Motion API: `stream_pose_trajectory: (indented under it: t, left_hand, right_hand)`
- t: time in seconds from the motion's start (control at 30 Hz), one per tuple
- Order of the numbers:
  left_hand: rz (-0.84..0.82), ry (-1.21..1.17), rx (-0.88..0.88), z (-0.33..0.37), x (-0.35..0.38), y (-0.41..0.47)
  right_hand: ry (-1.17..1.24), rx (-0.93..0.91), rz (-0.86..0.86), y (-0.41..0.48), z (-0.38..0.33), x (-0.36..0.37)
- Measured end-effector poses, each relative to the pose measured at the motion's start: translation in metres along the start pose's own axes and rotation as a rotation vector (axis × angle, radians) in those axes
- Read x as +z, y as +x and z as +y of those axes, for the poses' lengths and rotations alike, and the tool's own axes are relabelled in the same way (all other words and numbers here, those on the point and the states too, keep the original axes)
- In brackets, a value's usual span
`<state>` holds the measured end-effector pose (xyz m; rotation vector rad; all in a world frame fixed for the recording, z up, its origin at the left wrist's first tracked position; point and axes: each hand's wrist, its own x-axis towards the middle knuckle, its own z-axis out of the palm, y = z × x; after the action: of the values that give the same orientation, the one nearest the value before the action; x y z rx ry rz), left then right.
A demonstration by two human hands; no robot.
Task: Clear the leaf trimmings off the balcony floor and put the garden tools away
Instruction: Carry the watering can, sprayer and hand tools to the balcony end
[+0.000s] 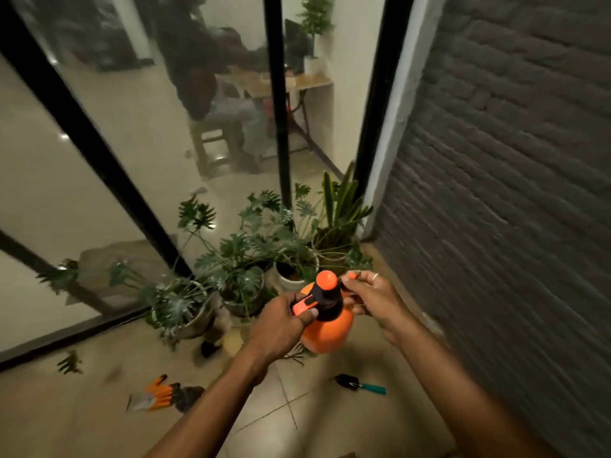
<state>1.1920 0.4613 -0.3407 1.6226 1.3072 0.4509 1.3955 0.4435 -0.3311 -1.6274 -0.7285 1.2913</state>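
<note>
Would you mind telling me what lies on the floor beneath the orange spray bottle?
A few thin trimmings show on the floor tiles below the spray bottle; anything directly beneath is hidden.

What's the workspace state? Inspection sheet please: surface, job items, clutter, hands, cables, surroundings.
Surface: tiled floor, with a leaf trimming lying near the door track.
Job's things: orange spray bottle held above the floor; orange gloves and teal-handled hand tool lie on the tiles, apart.
Clutter: dark blurred item by the pots, cannot identify.
Hands: left hand grips the bottle's trigger handle; right hand pinches the sprayer head's far side.
Cables: nothing seen.
Surroundings: potted plants in the corner, glass door left, brick wall right.
</note>
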Motion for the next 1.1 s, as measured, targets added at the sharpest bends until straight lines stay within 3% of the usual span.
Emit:
stream_pose_trajectory:
  t: [0.4,0.73,1.1]
  left_hand:
    - [0.315,-0.045,-0.047,-0.126,-0.192,-0.151]
    - [0.631,-0.178,-0.287,-0.223,-0.296,-0.279]
    - [1.000,-0.215,-0.487,-0.283,-0.410,-0.340]
  right_hand:
    - [-0.054,0.040,-0.365,-0.087,0.000,0.246]
    - [-0.277,0.118,-0.790,-0.136,0.016,0.438]
    - [-0.565,0.067,-1.311,-0.148,0.001,0.641]
